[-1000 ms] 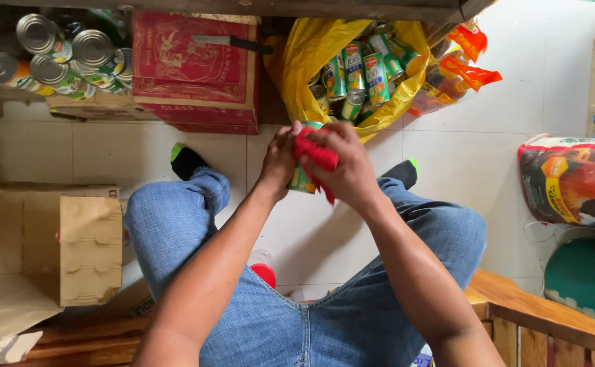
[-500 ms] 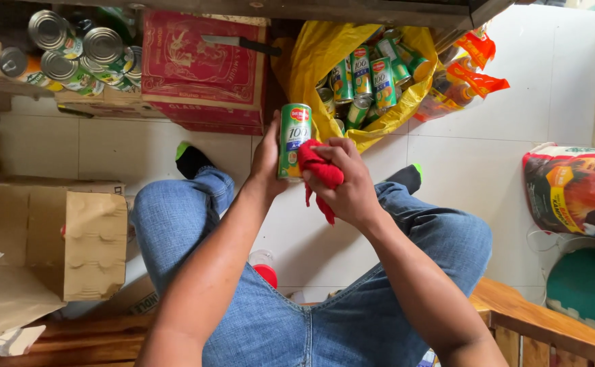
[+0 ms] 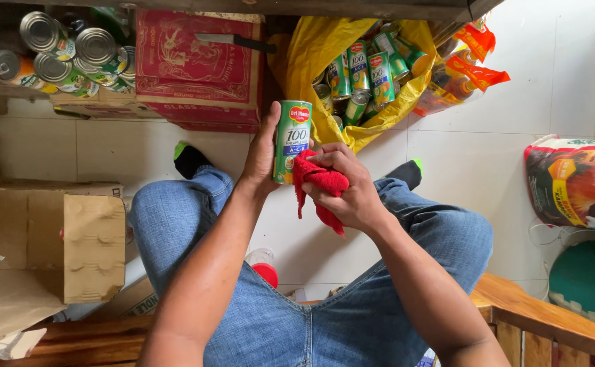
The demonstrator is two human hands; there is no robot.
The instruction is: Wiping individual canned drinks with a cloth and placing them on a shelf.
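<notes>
My left hand grips a tall green drink can and holds it upright above my knees. A bunched red cloth sits in my right hand, pressed against the can's lower right side. Both forearms reach out over my blue jeans. Beyond the hands, a yellow bag lies open on the white tiled floor with several similar green cans inside.
A red cardboard box with a knife on top stands ahead. Several tins are stacked at the far left. An open brown carton is at my left, a printed sack and green tub at my right.
The can, earlier hidden low between my hands, has been raised and turned upright. The red cloth has shifted from on top of it to its lower side.
</notes>
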